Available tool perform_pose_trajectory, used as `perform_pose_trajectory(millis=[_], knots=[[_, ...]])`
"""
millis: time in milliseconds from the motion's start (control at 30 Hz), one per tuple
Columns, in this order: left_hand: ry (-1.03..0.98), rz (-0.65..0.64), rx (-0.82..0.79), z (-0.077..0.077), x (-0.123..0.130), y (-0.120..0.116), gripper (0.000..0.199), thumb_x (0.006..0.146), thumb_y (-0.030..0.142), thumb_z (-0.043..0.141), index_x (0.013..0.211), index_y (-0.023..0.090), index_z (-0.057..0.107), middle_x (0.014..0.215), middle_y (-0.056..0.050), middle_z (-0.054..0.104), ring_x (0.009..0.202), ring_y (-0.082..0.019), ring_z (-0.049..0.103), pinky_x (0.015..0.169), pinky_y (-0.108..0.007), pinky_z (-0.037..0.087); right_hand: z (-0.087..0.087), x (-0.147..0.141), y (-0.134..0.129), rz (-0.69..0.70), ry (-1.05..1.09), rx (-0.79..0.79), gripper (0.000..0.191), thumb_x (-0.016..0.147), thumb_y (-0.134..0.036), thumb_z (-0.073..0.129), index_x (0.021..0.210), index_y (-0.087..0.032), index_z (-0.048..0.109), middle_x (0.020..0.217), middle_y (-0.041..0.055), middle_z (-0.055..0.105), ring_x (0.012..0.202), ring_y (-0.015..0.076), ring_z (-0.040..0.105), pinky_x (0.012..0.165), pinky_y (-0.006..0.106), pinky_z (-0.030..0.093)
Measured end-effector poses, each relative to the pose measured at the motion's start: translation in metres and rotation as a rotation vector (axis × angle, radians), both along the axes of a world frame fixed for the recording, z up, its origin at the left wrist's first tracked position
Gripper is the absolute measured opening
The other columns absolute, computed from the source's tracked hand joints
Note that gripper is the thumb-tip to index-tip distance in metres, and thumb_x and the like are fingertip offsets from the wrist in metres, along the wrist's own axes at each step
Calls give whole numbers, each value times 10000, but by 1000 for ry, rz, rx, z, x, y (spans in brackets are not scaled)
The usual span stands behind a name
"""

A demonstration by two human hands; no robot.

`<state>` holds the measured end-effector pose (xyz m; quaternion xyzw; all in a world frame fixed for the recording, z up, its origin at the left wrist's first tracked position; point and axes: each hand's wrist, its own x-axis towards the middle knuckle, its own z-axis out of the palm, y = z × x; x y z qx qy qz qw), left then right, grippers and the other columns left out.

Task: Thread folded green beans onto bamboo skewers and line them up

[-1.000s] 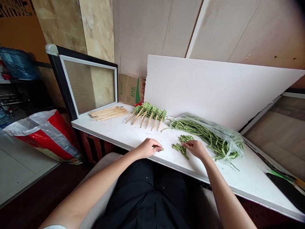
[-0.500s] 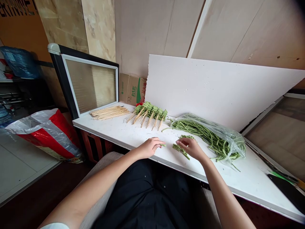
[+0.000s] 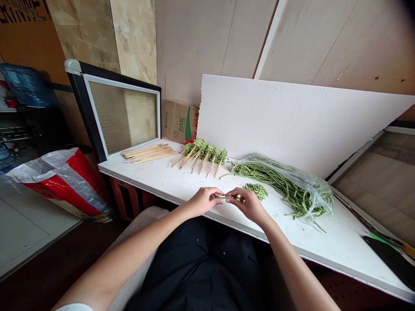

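Observation:
Between my two hands, near the table's front edge, stretches a short green bean piece (image 3: 221,198). My left hand (image 3: 205,201) pinches its left end. My right hand (image 3: 248,203) has thumb and fingers closed on its right end. Just behind my right hand lies a small pile of cut bean pieces (image 3: 257,190). Farther right, long green beans (image 3: 272,176) spill from a clear plastic bag (image 3: 319,190). Skewered bean bundles (image 3: 207,150) are stacked at the back, their sticks pointing toward me.
Bare wooden skewers (image 3: 149,153) lie at the table's left end, by a framed glass panel (image 3: 126,116). A cardboard box (image 3: 178,121) and a white board (image 3: 285,125) stand behind. A black flat object (image 3: 389,259) lies far right. A red-and-white sack (image 3: 68,183) sits on the floor.
My right hand has moved left from the row of cut bean pieces to meet my left hand, and both now hold the bean piece. My left hand stays nearly in place.

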<state>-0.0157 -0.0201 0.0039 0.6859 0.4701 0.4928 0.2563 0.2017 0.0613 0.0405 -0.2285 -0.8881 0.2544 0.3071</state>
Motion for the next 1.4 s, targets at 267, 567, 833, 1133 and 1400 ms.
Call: perform_pose_trajectory(millis=[267,567,833,1133,1400], knots=[[3,-24,26,-6,-2,3,140,905,155,688,996,161,794,895,-63,798,821,-196,749,806,-296,574,-5,-5,-4,45,13,8,269,960,-498,728,983,-238,792,924,83,777,807,228,698,655,327,504],[37,-91,26,-8,-3,1,207,874,72,597,918,150,783,921,-66,801,794,-172,740,776,-267,558,-16,-17,-14,129,106,126,352,845,1,491,927,-247,727,887,65,710,917,248,643,786,377,550],[6,-83,14,-6,-3,0,237,889,63,560,930,146,778,814,-50,782,777,-171,742,778,-275,563,-11,-13,-11,105,129,145,217,952,-101,565,928,-243,726,879,67,707,881,245,624,773,381,526],[-56,-24,-123,-10,-5,2,193,981,307,686,1044,133,739,842,-93,796,782,-196,765,732,-308,597,-4,43,54,-344,83,136,471,926,-662,665,942,-214,812,965,138,749,903,294,660,739,395,508],[-59,-62,-147,-9,-2,0,300,981,414,713,1086,133,714,880,-103,795,747,-180,753,698,-299,598,-24,79,86,-459,-197,4,671,828,-825,627,841,-181,815,782,119,761,695,260,629,644,361,439]])
